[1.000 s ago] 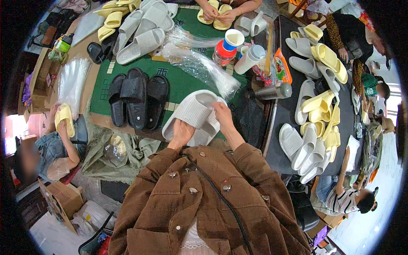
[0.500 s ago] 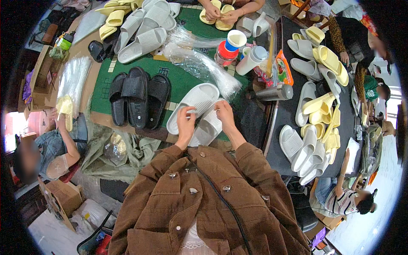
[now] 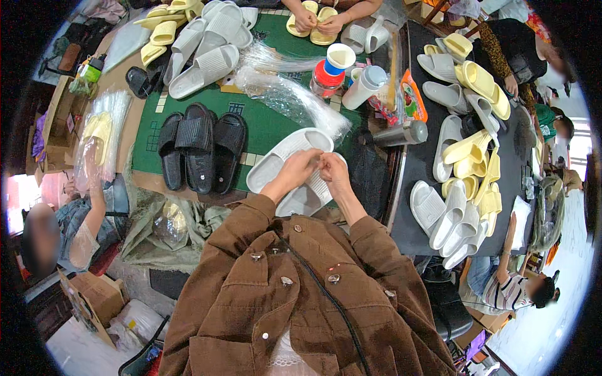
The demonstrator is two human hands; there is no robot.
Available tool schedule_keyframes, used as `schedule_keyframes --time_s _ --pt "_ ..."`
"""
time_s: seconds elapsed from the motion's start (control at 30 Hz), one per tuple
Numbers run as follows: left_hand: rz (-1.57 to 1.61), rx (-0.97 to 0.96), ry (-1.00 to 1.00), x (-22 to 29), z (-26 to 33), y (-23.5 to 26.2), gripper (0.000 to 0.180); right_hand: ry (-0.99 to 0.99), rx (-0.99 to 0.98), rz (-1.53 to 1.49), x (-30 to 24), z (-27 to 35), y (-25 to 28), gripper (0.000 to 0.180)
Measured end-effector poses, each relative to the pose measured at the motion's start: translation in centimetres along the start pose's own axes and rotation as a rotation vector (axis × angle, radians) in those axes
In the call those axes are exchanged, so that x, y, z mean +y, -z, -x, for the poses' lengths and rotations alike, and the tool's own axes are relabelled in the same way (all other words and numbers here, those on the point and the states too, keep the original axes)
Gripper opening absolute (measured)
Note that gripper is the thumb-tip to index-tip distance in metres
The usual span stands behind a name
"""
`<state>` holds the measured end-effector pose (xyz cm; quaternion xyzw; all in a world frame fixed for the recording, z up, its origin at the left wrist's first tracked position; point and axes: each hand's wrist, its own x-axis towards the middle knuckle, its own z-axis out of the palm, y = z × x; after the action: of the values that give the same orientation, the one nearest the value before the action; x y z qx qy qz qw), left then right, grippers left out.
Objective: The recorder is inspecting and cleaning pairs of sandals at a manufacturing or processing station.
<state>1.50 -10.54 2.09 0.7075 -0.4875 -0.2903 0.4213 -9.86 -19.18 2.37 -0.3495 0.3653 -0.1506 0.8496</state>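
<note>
- My left hand (image 3: 300,168): fingers drawn together in a pinch over the pair of white slide sandals (image 3: 283,164), resting on the upper one; whatever small thing it pinches is too small to tell.
- My right hand (image 3: 332,170): likewise pinched, fingertips meeting those of the left, so both appear to work one spot on the sandal's strap.
- Pair of white slide sandals: lying side by side at the near edge of the green mat (image 3: 266,122), just in front of my brown jacket (image 3: 295,294), close enough for fine finger work.
- Black slide sandals (image 3: 200,147): three or so, set in a row on the mat to my left, apart from the white pair.
- Clear plastic bags (image 3: 295,100): a loose heap beyond my hands, within reach.
- Grey slide sandals (image 3: 200,59): piled at the mat's far left corner.
- Yellow and white sandals (image 3: 461,182): stacked on the dark table (image 3: 414,225) to my right.
- Cups and bottles (image 3: 348,75): clustered at the far edge of the mat.
- Another person's hands (image 3: 316,19): across the table, holding a yellow pair.
</note>
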Motion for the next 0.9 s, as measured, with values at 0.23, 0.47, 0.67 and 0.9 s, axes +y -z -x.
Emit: schedule_keyframes --time_s 0.23,0.47,0.67,0.9 --pt "0.057 0.133 -0.033 2.5 0.5 0.4 0.011 0.009 0.073 -0.239 0.3 0.1 1.2 0.016" --pt "-0.07 0.225 0.003 2.5 1.5 0.8 0.009 0.06 -0.045 -0.33 0.1 1.2 0.7 0.041" --pt "-0.196 0.188 -0.047 3.1 2.2 0.4 0.008 0.034 -0.072 -0.375 -0.2 1.6 0.0 0.048" --pt "-0.255 0.172 -0.088 3.7 2.7 0.6 0.007 0.051 -0.087 -0.374 -0.4 2.2 -0.7 0.048"
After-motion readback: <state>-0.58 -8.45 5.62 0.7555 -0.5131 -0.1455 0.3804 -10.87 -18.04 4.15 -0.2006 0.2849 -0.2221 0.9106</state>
